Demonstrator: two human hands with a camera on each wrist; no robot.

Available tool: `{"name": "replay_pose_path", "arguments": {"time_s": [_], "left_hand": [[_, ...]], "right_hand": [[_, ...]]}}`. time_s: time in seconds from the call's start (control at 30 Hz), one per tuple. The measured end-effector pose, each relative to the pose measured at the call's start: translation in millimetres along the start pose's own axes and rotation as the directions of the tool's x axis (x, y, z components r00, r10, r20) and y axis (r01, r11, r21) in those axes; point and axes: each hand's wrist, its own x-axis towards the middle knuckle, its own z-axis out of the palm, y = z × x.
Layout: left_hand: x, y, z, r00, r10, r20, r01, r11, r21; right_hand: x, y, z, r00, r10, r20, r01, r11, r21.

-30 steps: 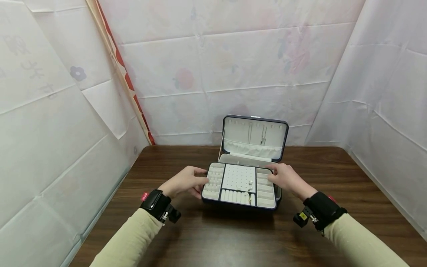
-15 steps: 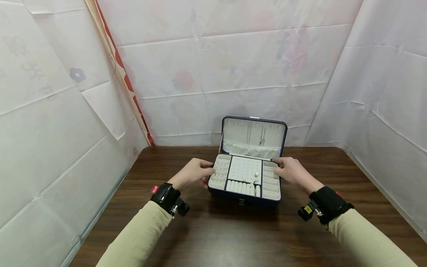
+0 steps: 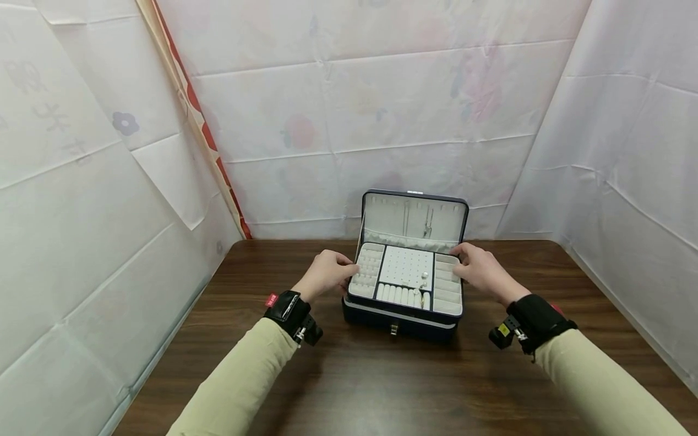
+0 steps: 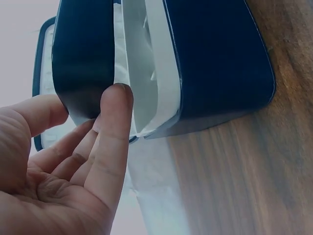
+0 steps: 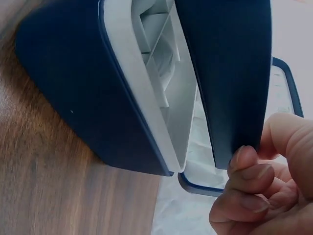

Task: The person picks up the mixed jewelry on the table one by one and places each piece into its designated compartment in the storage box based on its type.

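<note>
A navy jewelry tray [image 3: 448,295] with pale compartments is held between both hands, raised over the navy jewelry box [image 3: 376,318]. At its left end, my left hand [image 3: 325,274] grips it, thumb on one side and fingers on the other. My right hand [image 3: 485,275] pinches the opposite end near the back corner. Both wrist views show a gap between the tray wall [image 4: 83,54] and the box wall [image 5: 73,88], with divided pale compartments inside the box. Earrings [image 3: 423,276] sit on the tray's white panel, and a gold-coloured ring [image 3: 422,301] is in the ring rolls.
The box's lid [image 3: 387,213] stands open behind, with necklaces [image 3: 428,223] hanging inside it. A metal latch [image 3: 394,329] is on the box front. The brown wooden table [image 3: 403,387] ends at white sheeting [image 3: 305,181] at the back and sides.
Both hands have carried the tray back and slightly right. The box's front, with its latch and pale inner rim, now shows below the tray. The box and open lid appear to stay in place.
</note>
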Motion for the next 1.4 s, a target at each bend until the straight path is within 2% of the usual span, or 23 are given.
{"name": "replay_pose_path", "arguments": {"time_s": [0.2,0.53,0.8,0.97,1.13,1.23,1.4], "left_hand": [[5.2,1.0,2.6,0.999,0.017,-0.042,-0.012,0.995,0.097],[15.9,0.9,9.6,0.995,0.017,-0.095,0.002,0.981,0.194],[18.3,3.9,15.1,0.988,0.08,-0.134,-0.03,0.94,0.34],[19.0,3.9,18.4,0.979,0.11,-0.169,-0.036,0.919,0.392],[19.8,2.5,20.8,0.974,0.142,-0.177,-0.051,0.895,0.442],[20.2,1.0,21.7,0.976,0.128,-0.175,-0.033,0.886,0.463],[22.2,1.4,23.4,0.98,0.077,-0.182,0.018,0.884,0.468]], "right_hand": [[5,1,0,1.0,-0.014,-0.009,0.014,0.999,-0.03],[11,2,2,0.999,-0.038,-0.036,0.036,0.997,-0.072],[12,7,6,0.998,-0.051,-0.045,0.047,0.995,-0.087],[13,11,9,0.998,-0.047,-0.049,0.044,0.997,-0.068],[13,13,14,0.996,-0.053,-0.069,0.049,0.997,-0.056],[13,14,16,0.996,-0.056,-0.069,0.053,0.998,-0.045],[15,16,18,0.997,-0.065,-0.052,0.064,0.998,-0.022]]}}
